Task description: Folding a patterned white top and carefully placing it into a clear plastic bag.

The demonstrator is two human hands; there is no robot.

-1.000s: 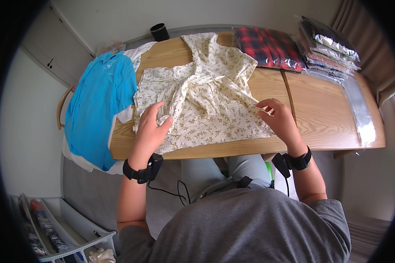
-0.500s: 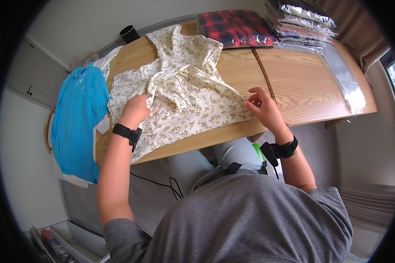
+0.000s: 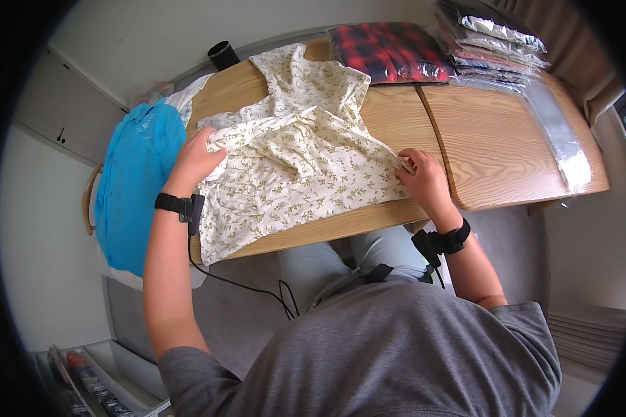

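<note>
A white shirt (image 3: 292, 187) with a small olive-green leaf print lies spread and partly rumpled over the wooden table. At its left side my left hand (image 3: 200, 158) is closed on a bunched edge of the cloth, lifting it a little. My right hand (image 3: 424, 179) pinches the shirt's right end between thumb and fingers, close to the table's near edge. Between the two hands a fold of fabric is drawn out in a slanting line. Black straps with small devices sit on both wrists.
A blue shirt (image 3: 139, 187) hangs over a chair at the left. Along the table's far side are a black cup (image 3: 222, 55), a bagged red-and-black plaid garment (image 3: 391, 52) and a stack of bagged clothes (image 3: 497, 52). Clear plastic bags (image 3: 558, 135) lie at the right, past a table seam (image 3: 435, 139).
My left hand has moved left and away from me, pulling the shirt's edge outward. The right hand's fingers have closed more on the cloth's end. The whole view has shifted slightly.
</note>
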